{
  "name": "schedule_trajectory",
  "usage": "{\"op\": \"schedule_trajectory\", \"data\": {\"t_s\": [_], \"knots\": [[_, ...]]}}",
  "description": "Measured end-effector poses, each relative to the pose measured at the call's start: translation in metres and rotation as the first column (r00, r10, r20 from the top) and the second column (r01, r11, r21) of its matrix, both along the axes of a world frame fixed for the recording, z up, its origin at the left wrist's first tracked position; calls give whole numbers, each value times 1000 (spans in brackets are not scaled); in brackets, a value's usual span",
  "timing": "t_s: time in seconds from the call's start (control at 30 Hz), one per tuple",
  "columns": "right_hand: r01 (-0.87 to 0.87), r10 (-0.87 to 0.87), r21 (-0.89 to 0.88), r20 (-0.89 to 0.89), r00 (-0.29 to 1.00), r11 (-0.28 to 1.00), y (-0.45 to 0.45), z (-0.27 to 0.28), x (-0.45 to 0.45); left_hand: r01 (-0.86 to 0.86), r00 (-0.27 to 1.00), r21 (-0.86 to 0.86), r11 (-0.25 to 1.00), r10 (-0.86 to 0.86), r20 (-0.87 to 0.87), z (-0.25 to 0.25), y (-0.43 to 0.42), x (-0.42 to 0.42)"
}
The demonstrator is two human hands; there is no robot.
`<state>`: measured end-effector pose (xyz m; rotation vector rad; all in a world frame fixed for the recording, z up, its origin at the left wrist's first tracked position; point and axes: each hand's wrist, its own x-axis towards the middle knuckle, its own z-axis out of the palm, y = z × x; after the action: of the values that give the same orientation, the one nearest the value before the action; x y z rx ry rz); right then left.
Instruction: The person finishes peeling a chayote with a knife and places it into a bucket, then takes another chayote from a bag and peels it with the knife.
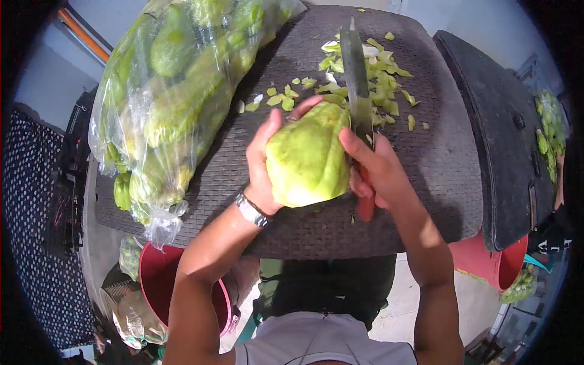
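A pale green chayote (307,157), partly peeled, is held above the dark woven tabletop (432,176). My left hand (260,161), with a metal watch on its wrist, wraps around the left side of the fruit. In my right hand (384,173) is a knife (354,64) with a reddish handle. Its long blade points away from me along the fruit's right side, and my right thumb rests on or close to the fruit. Green and whitish peelings (383,82) lie scattered beyond the blade.
A large clear plastic bag (176,100) full of chayotes covers the table's left side. Below are a red bucket (155,286) at left and another red container (514,261) at right. A second dark table (496,121) stands at right, with a bag of green produce (550,125) past it.
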<state>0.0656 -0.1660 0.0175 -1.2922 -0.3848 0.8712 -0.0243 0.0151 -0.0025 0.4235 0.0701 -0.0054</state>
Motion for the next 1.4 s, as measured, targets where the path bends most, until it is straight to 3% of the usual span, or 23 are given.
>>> {"op": "schedule_trajectory", "data": {"t_s": [0.03, 0.13, 0.27, 0.4, 0.5, 0.6, 0.7, 0.77, 0.87, 0.9, 1.0, 1.3, 1.4], "knots": [[23, -23, -1, -18, 1000, 1000, -1, 1, 1, 24, 997, 67, 997, -19, -80, -2, -4, -1], [75, -77, -26, -64, 995, 997, -3, 6, 8, 83, 993, 145, 986, -70, -96, 6, -4, 1], [126, -130, -112, -25, 991, 986, -4, 2, 16, 98, 956, 296, 950, -7, -294, 8, 2, 10], [111, -111, -92, 6, 994, 990, -8, 2, 19, 119, 977, 273, 955, -64, -203, 7, 6, 5], [199, -182, -138, 126, 975, 970, -8, 12, 19, 85, 990, 190, 978, -61, -128, 1, 7, 4], [253, -164, -61, 613, 773, 965, -7, -10, 27, 22, 996, 142, 990, -10, -90, 2, 6, 5], [178, -4, -91, 881, 474, 980, -12, -3, 24, -49, 997, 46, 998, 52, -63, -14, 11, 4], [157, 99, -179, 903, 419, 971, -13, 2, 21, -100, 990, -28, 995, 96, -106, -33, 16, 7], [146, 164, -220, 933, 321, 965, -13, 3, 17, -14, 995, 52, 999, 19, -94, -20, 16, 7], [143, 171, -218, 943, 285, 965, -12, 3, 15, -108, 983, 68, 992, 116, -143, -21, 14, 10], [183, 160, -215, 947, 278, 959, -11, 0, 12, -20, 992, 36, 999, 24, -124, -14, 12, 10], [183, 163, -202, 964, 209, 962, -9, -1, 10, -17, 991, -17, 1000, 15, -133, -6, 5, 10], [159, 150, -196, 953, 263, 968, -9, -3, 10, -20, 989, -66, 998, 10, -150, -17, 10, 10]]}}
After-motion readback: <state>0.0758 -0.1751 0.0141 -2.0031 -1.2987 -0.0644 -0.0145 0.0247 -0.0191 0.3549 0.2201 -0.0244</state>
